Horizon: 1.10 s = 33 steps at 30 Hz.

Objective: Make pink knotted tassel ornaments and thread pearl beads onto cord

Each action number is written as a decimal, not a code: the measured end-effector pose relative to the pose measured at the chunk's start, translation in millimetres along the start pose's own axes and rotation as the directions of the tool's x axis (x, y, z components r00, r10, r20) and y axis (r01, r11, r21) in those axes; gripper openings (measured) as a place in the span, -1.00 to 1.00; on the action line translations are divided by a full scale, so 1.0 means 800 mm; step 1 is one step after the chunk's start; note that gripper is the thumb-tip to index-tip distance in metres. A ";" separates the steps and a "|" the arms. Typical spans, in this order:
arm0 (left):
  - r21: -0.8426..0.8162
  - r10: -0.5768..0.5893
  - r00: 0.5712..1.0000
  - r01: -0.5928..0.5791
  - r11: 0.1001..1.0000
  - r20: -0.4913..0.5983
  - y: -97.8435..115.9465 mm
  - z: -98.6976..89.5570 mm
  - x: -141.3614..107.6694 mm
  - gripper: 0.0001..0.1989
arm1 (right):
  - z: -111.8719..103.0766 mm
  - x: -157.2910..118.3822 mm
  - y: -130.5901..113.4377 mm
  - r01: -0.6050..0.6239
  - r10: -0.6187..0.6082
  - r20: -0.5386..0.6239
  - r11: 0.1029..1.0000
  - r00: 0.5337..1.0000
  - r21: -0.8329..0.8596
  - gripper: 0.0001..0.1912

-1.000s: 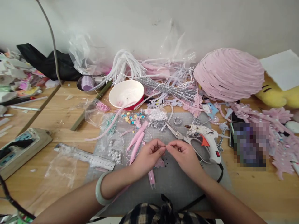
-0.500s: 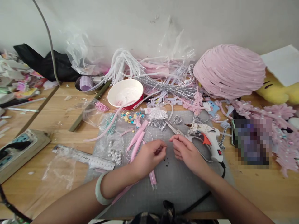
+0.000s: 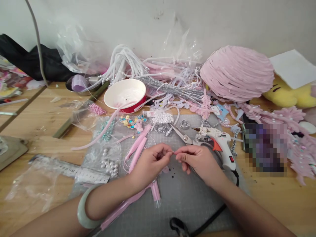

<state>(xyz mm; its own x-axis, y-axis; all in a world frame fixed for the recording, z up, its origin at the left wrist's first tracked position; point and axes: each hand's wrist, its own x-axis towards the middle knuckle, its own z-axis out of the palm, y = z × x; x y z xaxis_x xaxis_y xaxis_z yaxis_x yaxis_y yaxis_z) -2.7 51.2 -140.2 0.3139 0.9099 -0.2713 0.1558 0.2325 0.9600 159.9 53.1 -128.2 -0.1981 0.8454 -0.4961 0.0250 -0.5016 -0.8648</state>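
My left hand [image 3: 154, 161] is closed in a pinch over the grey cutting mat [image 3: 187, 204]. Opposite it, my right hand [image 3: 197, 161] pinches too, and the fingertips of both hands almost meet. Whatever lies between them is too small to make out. Pink strips in clear wrapping [image 3: 137, 151] lie beside and under my left hand. Just beyond my right hand are scissors [image 3: 184, 135], their handles partly hidden, and a white glue gun [image 3: 225, 153] with an orange trigger. White pearl beads [image 3: 161, 119] sit in a heap beyond the hands.
A red and white paper bowl [image 3: 124, 95] stands behind the mat. To the left lie a metal ruler [image 3: 74, 171] and loose silver beads [image 3: 110, 167]. A large pink wrapped dome [image 3: 238, 74] and a phone [image 3: 265, 148] are at the right. The glue gun's black cord [image 3: 209, 220] crosses the front.
My right hand has moved left, bringing its fingertips up to those of my left hand. The whole view has shifted slightly.
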 end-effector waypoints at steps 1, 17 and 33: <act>-0.012 -0.011 1.000 0.011 1.000 0.002 0.000 0.000 0.001 -0.82 | -0.002 -0.001 0.000 -0.003 0.003 -0.007 1.000 1.000 -0.007 -0.89; -0.136 0.008 1.000 -0.009 0.991 -0.013 0.000 0.000 0.003 -0.85 | 0.003 0.000 0.008 0.204 -0.203 0.021 0.979 0.979 -0.004 -0.81; -0.060 -0.066 0.997 0.068 0.996 0.039 0.001 -0.005 -0.003 -0.84 | 0.005 -0.004 0.018 0.208 -0.212 -0.066 0.976 0.975 -0.066 -0.93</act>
<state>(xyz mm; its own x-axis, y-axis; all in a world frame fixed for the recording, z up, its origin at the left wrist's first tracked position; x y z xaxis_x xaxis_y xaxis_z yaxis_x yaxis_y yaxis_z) -7.1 50.8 -138.2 0.3395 0.8784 -0.3364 0.1199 0.3143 0.9417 156.8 42.2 -138.3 -0.1336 0.9428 -0.3053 0.0477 -0.3016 -0.9522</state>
